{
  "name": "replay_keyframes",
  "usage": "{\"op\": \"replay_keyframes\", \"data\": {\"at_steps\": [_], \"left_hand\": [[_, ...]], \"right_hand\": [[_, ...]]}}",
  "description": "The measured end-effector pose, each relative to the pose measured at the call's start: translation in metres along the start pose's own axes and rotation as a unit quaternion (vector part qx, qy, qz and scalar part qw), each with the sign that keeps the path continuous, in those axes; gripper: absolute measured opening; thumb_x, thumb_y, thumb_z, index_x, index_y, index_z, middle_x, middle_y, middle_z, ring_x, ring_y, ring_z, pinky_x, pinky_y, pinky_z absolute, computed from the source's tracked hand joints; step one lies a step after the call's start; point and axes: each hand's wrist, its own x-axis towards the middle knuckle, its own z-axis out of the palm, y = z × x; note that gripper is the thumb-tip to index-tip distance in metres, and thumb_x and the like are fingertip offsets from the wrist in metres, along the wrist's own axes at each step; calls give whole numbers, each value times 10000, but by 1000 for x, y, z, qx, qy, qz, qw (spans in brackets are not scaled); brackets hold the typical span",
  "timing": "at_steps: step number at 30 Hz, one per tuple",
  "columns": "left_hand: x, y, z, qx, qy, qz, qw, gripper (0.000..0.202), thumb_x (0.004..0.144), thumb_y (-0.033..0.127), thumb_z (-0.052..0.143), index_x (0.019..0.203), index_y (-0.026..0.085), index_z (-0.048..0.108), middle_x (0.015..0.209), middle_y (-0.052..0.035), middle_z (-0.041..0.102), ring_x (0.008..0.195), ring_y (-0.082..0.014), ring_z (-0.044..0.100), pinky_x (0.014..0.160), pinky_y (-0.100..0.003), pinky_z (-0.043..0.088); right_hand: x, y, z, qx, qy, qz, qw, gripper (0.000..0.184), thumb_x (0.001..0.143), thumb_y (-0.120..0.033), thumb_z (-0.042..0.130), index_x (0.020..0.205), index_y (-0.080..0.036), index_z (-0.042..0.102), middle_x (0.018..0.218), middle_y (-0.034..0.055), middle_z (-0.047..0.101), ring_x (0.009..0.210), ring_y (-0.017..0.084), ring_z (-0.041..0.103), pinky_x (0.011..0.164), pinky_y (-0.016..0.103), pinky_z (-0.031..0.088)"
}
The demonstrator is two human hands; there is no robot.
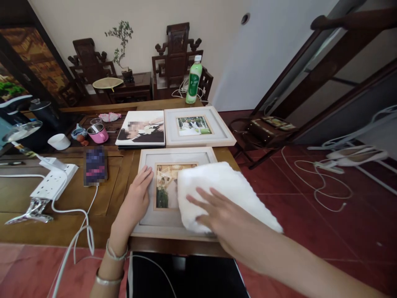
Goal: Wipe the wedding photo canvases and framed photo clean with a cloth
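A light wooden picture frame (145,225) lies flat at the table's near edge, with a photo (164,186) in its middle. My left hand (139,192) rests on the frame's left side, fingers stretched out along the edge. On the frame's right part lies a folded white towel (226,182), which covers part of the photo and hangs past the frame's right side. My right hand (214,209) presses on the towel from above with fingers spread; it is slightly blurred. Behind stand a second framed photo (194,124) and, left of it, a stack topped by a photo panel (145,124), both lying flat.
A green bottle (194,80) stands at the table's far edge. To the left are a phone (95,165) on a cable, a white power strip (54,180), a pink mug (97,133) and a white cup (58,141). White cables hang over the near edge.
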Motion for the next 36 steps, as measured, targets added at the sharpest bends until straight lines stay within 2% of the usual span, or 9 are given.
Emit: {"op": "replay_keyframes", "data": {"at_steps": [4, 8, 13, 17, 21, 25, 30, 33, 36], "left_hand": [[0, 1, 0, -1, -2, 1, 1000, 554, 847, -12, 323, 1361, 151, 454, 1438, -125, 439, 1404, -231, 283, 1144, -487, 280], [0, 0, 1, 10, -4, 0, 1000, 550, 857, -8, 315, 1365, 157, 446, 1439, -124, 437, 1404, -234, 284, 1136, -496, 293], [-1, -2, 0, 17, -18, 1, 1000, 547, 853, -11, 312, 1363, 139, 437, 1437, -143, 432, 1406, -237, 278, 1129, -500, 302], [-2, -3, 1, 9, -14, 8, 1000, 560, 848, -13, 320, 1366, 167, 428, 1439, -132, 430, 1406, -236, 279, 1119, -517, 313], [-3, -4, 3, 4, -3, 16, 1000, 553, 857, -9, 317, 1367, 173, 425, 1432, -133, 438, 1403, -235, 286, 1114, -526, 319], [-4, -5, 4, -3, 4, 11, 1000, 560, 867, -7, 309, 1380, 192, 411, 1444, -118, 426, 1406, -228, 280, 1125, -512, 307], [-4, -5, 4, -5, 2, 4, 1000, 567, 853, -12, 316, 1378, 176, 422, 1444, -119, 428, 1408, -226, 275, 1136, -494, 295], [-3, -3, 4, -6, 7, 2, 1000, 562, 860, -11, 311, 1374, 184, 429, 1442, -111, 435, 1405, -224, 281, 1134, -495, 299], [-3, -3, 4, -6, 6, 1, 1000, 555, 866, -3, 312, 1375, 186, 427, 1443, -112, 434, 1405, -226, 283, 1132, -495, 301]], "right_hand": [[-24, -20, -14, 52, -18, -35, 998, 536, 669, 7, 453, 1064, -290, 660, 1411, 6, 478, 1317, 256, 402, 1072, 468, 381], [-10, -26, -7, 60, -32, -13, 998, 558, 658, 12, 442, 1099, -259, 649, 1446, 29, 425, 1345, 291, 340, 1069, 506, 371], [38, 3, 15, -18, 38, 23, 999, 552, 630, 47, 487, 1107, -165, 666, 1445, 128, 418, 1365, 372, 259, 1084, 578, 286], [72, 39, 17, -111, 93, 28, 989, 501, 673, 45, 496, 1122, -114, 651, 1470, 151, 374, 1379, 379, 223, 1100, 567, 258], [87, 44, 17, -158, 116, 32, 980, 419, 744, 23, 479, 1081, -138, 671, 1477, 140, 366, 1382, 389, 213, 1083, 615, 237], [74, 18, 16, -129, 45, 26, 990, 392, 757, -6, 508, 1075, -161, 678, 1443, 150, 418, 1347, 404, 296, 1037, 637, 290], [30, -19, 3, -24, -40, -20, 999, 416, 690, -40, 597, 1073, -178, 679, 1421, 148, 448, 1325, 431, 321, 1032, 629, 317], [12, -30, -8, 38, -66, -53, 996, 461, 681, -18, 555, 1067, -244, 664, 1435, 69, 446, 1337, 347, 346, 1062, 555, 339], [15, -30, -10, 69, -75, -54, 993, 516, 683, 24, 489, 1080, -263, 650, 1436, 21, 451, 1351, 272, 342, 1082, 484, 348]]}}
